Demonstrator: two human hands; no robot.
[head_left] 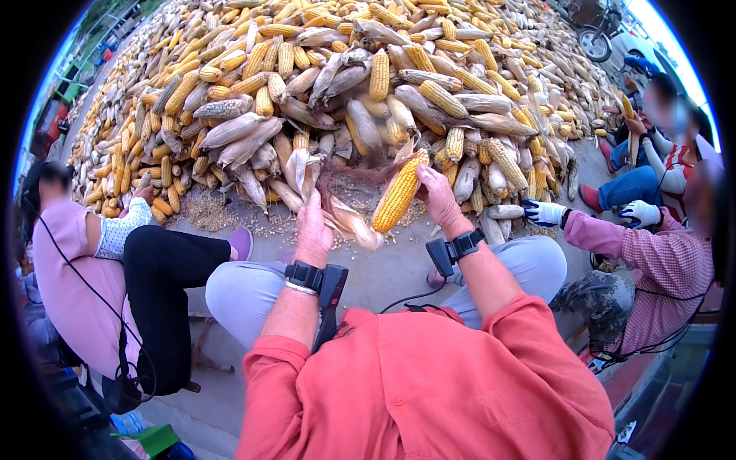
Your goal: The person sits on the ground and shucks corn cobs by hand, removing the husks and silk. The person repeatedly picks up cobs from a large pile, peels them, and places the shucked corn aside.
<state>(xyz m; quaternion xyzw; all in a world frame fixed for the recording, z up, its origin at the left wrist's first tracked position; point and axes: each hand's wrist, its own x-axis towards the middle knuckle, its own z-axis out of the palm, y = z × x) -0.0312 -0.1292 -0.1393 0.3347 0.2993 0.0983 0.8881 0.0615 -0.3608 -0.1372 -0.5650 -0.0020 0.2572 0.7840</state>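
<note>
My right hand [440, 197] grips a bare yellow ear of corn [401, 192] near its upper end, and the ear slants down to the left. To its left, my left hand [314, 227] holds pale, dry corn husk [300, 169]. Another strip of husk [359, 227] hangs between the two hands, below the ear. Reddish-brown corn silk [359, 178] stretches in a loose tangle from near my left hand toward the ear's top. Both hands are above the ground, just before a large pile of corn [339, 75].
Loose kernels [210, 213] litter the concrete ground [368, 276]. At left, a person in pink [75, 259] reaches to the pile. At right, a person's gloved hand [543, 213] is at the pile's edge; other people sit beyond. A motorcycle wheel [594, 45] stands far right.
</note>
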